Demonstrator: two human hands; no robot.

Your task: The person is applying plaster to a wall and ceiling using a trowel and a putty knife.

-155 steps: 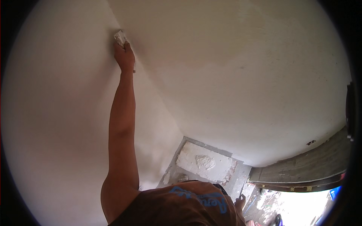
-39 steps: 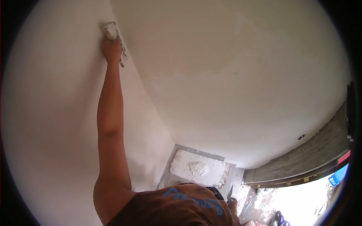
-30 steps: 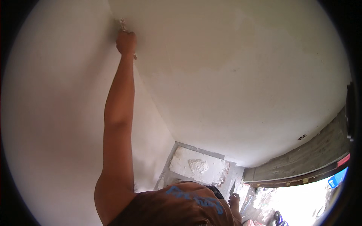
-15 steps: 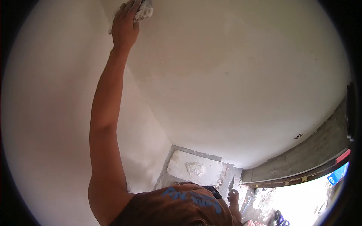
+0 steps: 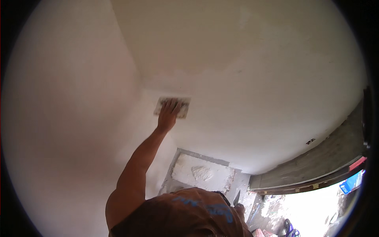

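My left hand (image 5: pixel 169 112) is closed on a plastering trowel (image 5: pixel 185 112), a flat rectangular blade smeared with white plaster. The blade is pressed against the pale wall (image 5: pixel 237 110), close to the inside corner; hand and tool are slightly blurred. Low at my right side, my right hand (image 5: pixel 239 208) grips a small pointed trowel (image 5: pixel 237 197) with its blade upward. My shirt partly hides that hand. A damp, darker plaster patch (image 5: pixel 189 43) covers the upper wall.
Below, a white board (image 5: pixel 181 168) on the floor bears a heap of white plaster (image 5: pixel 201 172). The adjoining wall (image 5: pixel 71 118) rises at left. At right are a bare grey cement strip (image 5: pixel 292 170), a bright opening, a blue object (image 5: pixel 351 182) and a recessed wall box (image 5: pixel 310 141).
My left hand has come down the wall from the top, moving slightly right with the plastering trowel. My right hand, with the pointed trowel, has shifted slightly down and left.
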